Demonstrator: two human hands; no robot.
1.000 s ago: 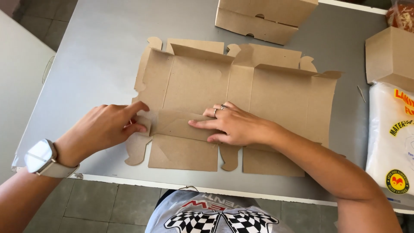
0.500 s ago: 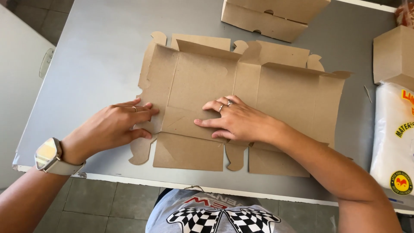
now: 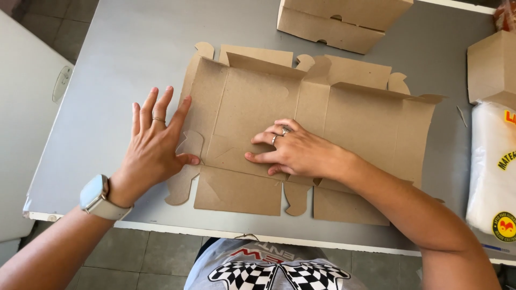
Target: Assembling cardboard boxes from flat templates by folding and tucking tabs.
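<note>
Both flat hands, left hand and right hand, press cardboard blank.

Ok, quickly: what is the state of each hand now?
Left hand: open, fingers spread, flat on the left edge of the cardboard box blank.
Right hand: open, pressing down on the blank, holding nothing.

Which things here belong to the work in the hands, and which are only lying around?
In the work:
- flat cardboard box blank, unfolded on the grey table
- left hand, spread flat on the blank's left edge
- right hand, pressing the blank's middle panel

Lying about:
- folded cardboard box, far edge
- another cardboard box, right edge
- white plastic bag, right side
</note>
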